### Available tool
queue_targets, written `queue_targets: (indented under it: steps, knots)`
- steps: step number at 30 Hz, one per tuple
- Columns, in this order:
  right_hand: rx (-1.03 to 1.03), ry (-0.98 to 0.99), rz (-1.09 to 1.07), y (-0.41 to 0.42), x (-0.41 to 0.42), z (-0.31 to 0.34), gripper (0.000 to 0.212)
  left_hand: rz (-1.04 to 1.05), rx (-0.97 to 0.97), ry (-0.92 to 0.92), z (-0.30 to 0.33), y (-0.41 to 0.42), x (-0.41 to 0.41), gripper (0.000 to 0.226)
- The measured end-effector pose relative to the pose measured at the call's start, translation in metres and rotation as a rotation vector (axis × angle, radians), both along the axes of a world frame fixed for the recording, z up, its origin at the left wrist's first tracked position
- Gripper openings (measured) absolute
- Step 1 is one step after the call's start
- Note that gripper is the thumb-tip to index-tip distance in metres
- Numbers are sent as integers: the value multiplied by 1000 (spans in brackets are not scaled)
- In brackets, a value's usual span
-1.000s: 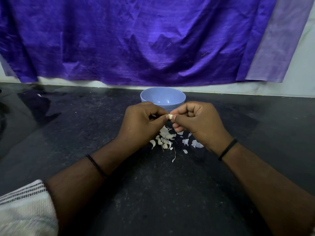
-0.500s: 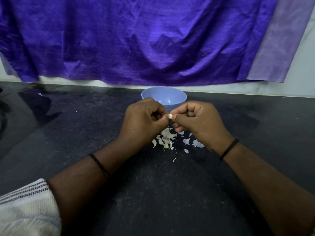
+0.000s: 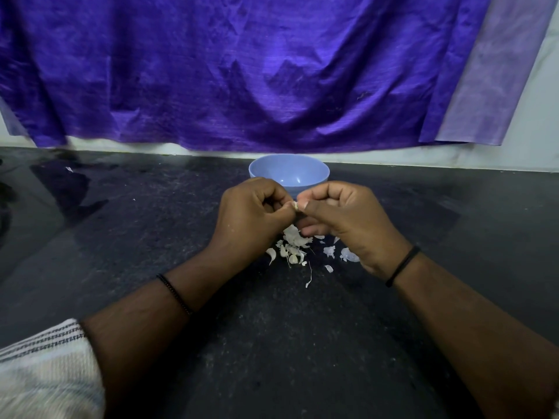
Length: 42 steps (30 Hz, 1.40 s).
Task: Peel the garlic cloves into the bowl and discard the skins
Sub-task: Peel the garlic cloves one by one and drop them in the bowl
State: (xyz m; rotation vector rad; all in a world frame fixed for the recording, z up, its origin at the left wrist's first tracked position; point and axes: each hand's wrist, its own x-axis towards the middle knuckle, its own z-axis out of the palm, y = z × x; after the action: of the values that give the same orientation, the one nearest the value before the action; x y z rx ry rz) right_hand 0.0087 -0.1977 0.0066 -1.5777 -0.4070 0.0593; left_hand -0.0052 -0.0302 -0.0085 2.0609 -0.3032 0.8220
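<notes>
1. Head view shows us both hands raised together over a dark countertop, just in front of a blue bowl.
2. We see the left hand with its fingers curled, the thumb and forefinger pinching a small pale garlic clove at the point where the two hands meet.
3. We see the right hand curled as well, its thumb and forefinger tips nipping the same clove from the other side.
4. Below the hands, a loose heap of white garlic skins lies on the countertop, with a few flakes scattered to the right of it and a thin strand trailing nearer to us.
5. We cannot tell whether the bowl holds anything; its visible inside looks plain blue.
6. Each wrist carries a thin black band, and a striped pale sleeve shows at the lower left.
7. Behind the bowl a purple cloth hangs against the wall.
</notes>
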Motion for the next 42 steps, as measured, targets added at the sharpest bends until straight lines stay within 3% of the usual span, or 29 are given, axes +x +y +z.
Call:
queue_targets:
  steps: [6,11,16,18,22,25,32,42]
  knots:
    - [11,-7,-26,0,1,-1,12,-33,7,-12,0,-1,-1,15]
    - [125,26,-28,-1,0,4,8,2,-96,52,-1,5,6,25]
    - [124,40,-63,-5,2,5,13,7,-224,118,4,16,11,17]
    - [96,20,-82,-5,3,5,12,-1,-175,157,4,20,13,20]
    - [40,10,-87,-6,4,4,9,3,97,175,1,15,11,33]
    - [12,25,-59,-6,4,4,8,-15,156,171,2,13,11,25]
    - [70,52,-4,-5,4,3,16,-215,-182,251,2,7,4,13]
    - [48,61,8,-7,5,3,16,-277,-253,251,2,6,2,6]
